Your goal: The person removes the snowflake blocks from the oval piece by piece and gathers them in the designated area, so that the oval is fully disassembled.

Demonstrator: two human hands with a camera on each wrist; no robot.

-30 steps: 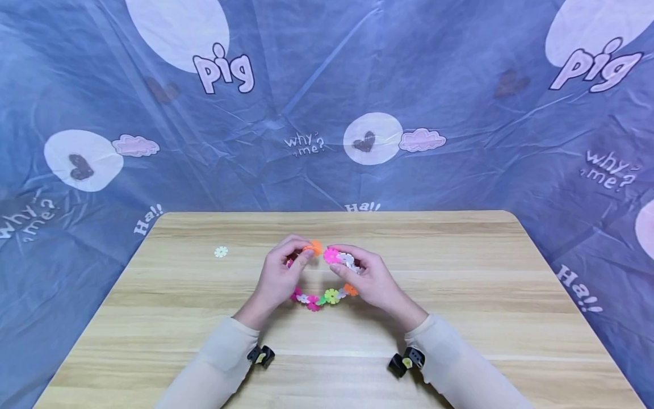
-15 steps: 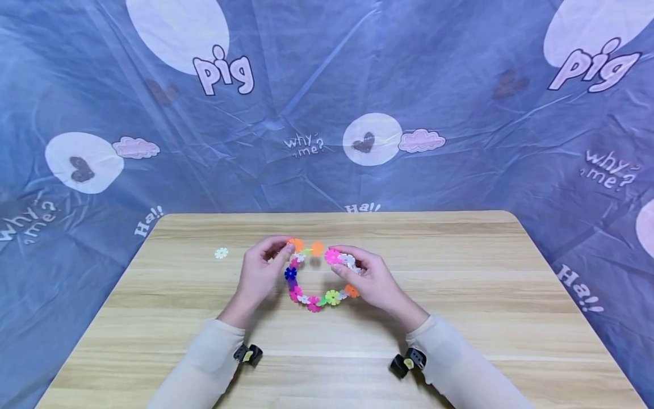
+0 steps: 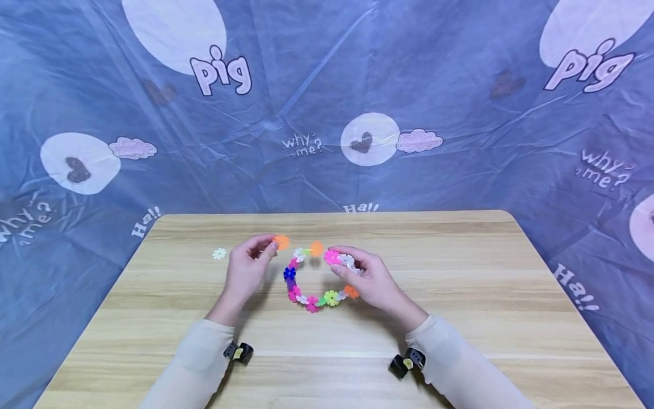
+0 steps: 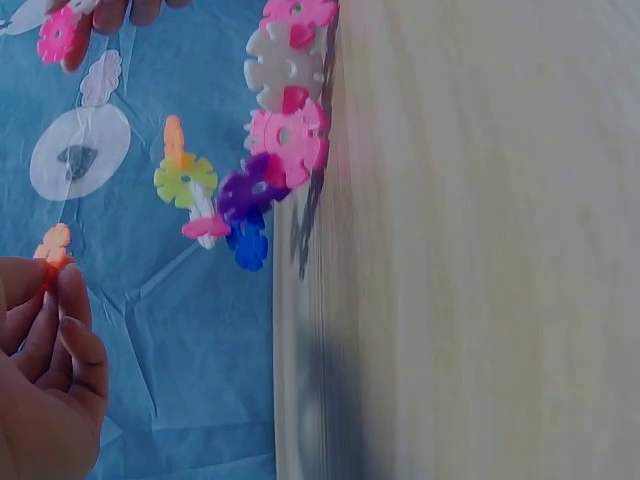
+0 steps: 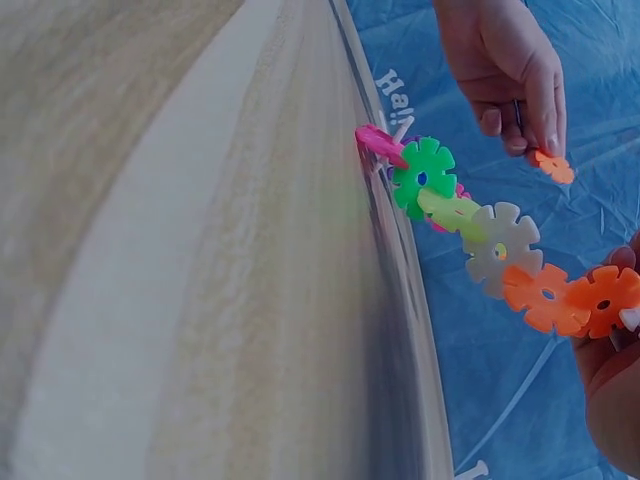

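Observation:
A chain of plastic snowflake discs point(image 3: 312, 305) in pink, white, blue, purple, green, yellow and orange curves in a nearly complete ring. My right hand point(image 3: 370, 278) grips its right side, fingers and thumb around the pink end disc point(image 3: 332, 257) and the white ones beside it; the palm hides part of the chain. Across a gap from the pink disc is the other end, an orange disc point(image 3: 317, 249). Left of the ring, my left hand point(image 3: 245, 272) pinches a separate orange snowflake disc point(image 3: 281, 242) between thumb and fingers, apart from the chain in the left wrist view too.
One loose white snowflake disc point(image 3: 219, 254) lies on the wooden table point(image 3: 327, 363), left of my left hand. A blue printed cloth point(image 3: 286, 74) hangs behind the table and along its sides. Small black cameras point(image 3: 407, 363) sit at both wrists.
My left hand has moved left, away from the chain's orange end, carrying the separate orange disc and uncovering the ring's left side. My right hand has stayed nearly still.

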